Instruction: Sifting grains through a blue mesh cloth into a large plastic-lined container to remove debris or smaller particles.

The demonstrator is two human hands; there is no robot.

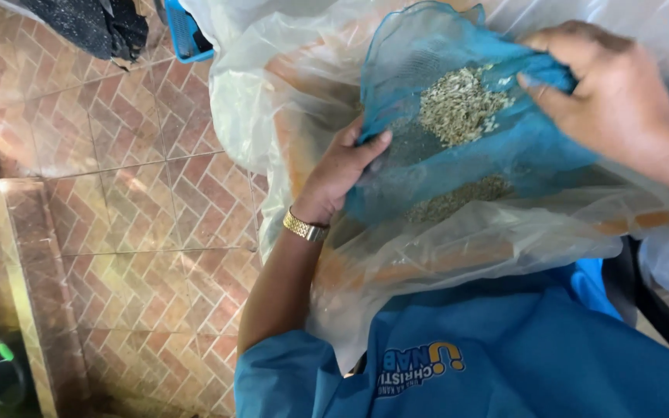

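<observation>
Blue mesh cloth (458,131) carrying a heap of pale green-grey flakes (462,104) lies over a clear plastic sheet (435,255). Left hand (342,170) (gold watch (305,227) on its wrist) pinches the cloth's near edge; right hand (613,97) grips its far corner, above brick-patterned floor tiles (133,209).

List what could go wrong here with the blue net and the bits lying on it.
1. The blue net is held only at two edges, by the left hand and the right hand. If either grip slips, the pale bits could slide off.
2. The net looks loosely woven, so small bits may drop through onto the clear plastic sheet.
3. The sheet seems to end near the tiled floor, so spilled bits might land there.
</observation>
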